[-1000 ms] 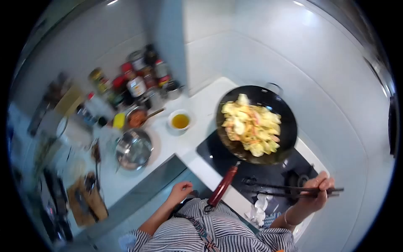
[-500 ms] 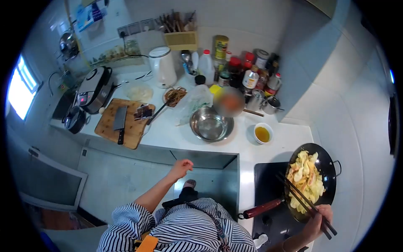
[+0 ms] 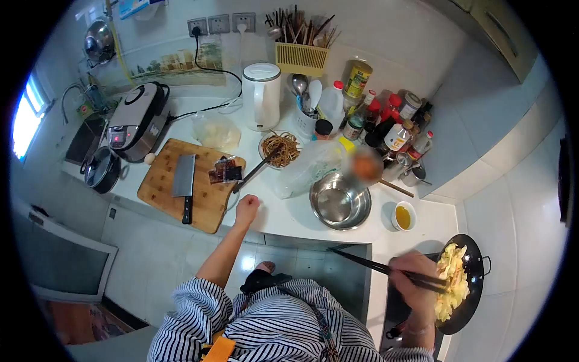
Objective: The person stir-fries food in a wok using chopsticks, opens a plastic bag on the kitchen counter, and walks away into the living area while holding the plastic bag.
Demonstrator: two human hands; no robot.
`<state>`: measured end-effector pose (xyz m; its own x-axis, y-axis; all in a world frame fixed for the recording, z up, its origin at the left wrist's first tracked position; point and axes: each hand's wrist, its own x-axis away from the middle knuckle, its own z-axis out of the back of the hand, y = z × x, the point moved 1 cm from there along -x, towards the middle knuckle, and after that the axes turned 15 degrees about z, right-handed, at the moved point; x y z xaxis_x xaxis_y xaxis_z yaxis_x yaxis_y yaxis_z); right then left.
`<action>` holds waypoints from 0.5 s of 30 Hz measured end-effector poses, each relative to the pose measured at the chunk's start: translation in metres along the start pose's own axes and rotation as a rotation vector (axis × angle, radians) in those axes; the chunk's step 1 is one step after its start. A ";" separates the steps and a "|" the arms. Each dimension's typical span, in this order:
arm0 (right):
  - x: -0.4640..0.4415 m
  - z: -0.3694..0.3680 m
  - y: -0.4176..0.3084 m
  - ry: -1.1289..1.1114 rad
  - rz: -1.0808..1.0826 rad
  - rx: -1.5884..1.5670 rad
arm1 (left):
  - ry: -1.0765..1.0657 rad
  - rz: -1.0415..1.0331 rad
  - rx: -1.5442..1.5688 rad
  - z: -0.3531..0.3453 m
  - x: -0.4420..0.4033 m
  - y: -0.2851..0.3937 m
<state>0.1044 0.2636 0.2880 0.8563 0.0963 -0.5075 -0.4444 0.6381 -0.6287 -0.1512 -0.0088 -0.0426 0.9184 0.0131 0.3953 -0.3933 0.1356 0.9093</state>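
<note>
My right hand [image 3: 415,282] is wrapped round a pair of long dark chopsticks [image 3: 368,261], whose tips point left past the counter edge. Beside it, a black wok [image 3: 473,308] on the cooktop holds pale yellow food [image 3: 451,282]. My left hand [image 3: 247,210] hangs at the counter's front edge with its fingers curled, near the wooden cutting board [image 3: 158,192]. On the board lie a cleaver [image 3: 184,175] and small dark packets [image 3: 225,171]. A plate of brown strips [image 3: 280,149] and a dark-handled tool [image 3: 256,173] are just beyond that hand.
A steel bowl [image 3: 339,202], a plastic bag [image 3: 310,169] and a small bowl of yellow liquid [image 3: 403,216] stand on the counter. Behind are a white kettle [image 3: 261,99], bottles [image 3: 398,136] and a rice cooker [image 3: 137,123]. A black pot [image 3: 101,170] sits at the left.
The view has swung left, bringing the cutting board closer. My right hand has moved from over the wok to its left with the chopsticks. My left hand has reached forward toward the counter.
</note>
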 end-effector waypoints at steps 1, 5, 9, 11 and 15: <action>-0.023 -0.027 -0.003 -0.055 -0.078 -0.006 | 0.030 -0.081 -0.145 0.002 -0.008 0.003; -0.050 -0.138 0.068 -0.380 0.118 -0.160 | 0.013 -0.237 -0.327 0.003 -0.033 0.006; -0.064 -0.216 0.127 -0.512 0.175 0.214 | -0.100 -0.286 -0.419 0.006 -0.028 0.035; -0.071 -0.235 0.145 -0.576 0.128 0.304 | -0.101 -0.359 -0.454 0.009 -0.021 0.045; -0.070 -0.261 0.167 -0.672 0.111 0.454 | -0.114 -0.468 -0.411 0.006 -0.009 0.050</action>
<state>-0.0986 0.1637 0.0646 0.8526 0.5226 -0.0002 -0.5095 0.8311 -0.2229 -0.1792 -0.0076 -0.0001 0.9702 -0.2422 -0.0005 0.1181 0.4712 0.8741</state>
